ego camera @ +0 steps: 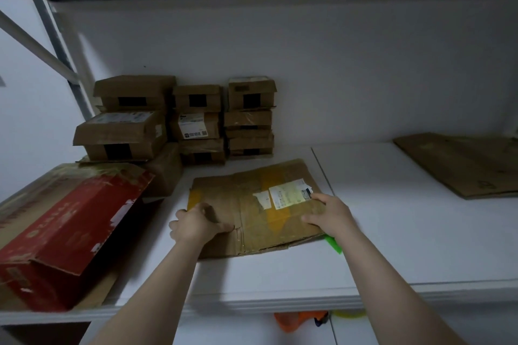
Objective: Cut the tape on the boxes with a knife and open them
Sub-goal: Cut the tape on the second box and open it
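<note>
On a white shelf (392,221), the left grip (196,223) curls round the near-left edge of a flat taped box (252,202), likely steadying it. The right grip (328,216) presses its right edge; whether it also clasps the green knife (335,245) poking out beneath is unclear. Stacked boxes (196,123) wait behind.

Hemmed in left of the flat box (260,204) by a red carton (70,232); walled off behind it by stacked parcels (196,120). Left open in front and to the right: bare shelf (392,218), as far as a cardboard sheet (462,165) well apart.
</note>
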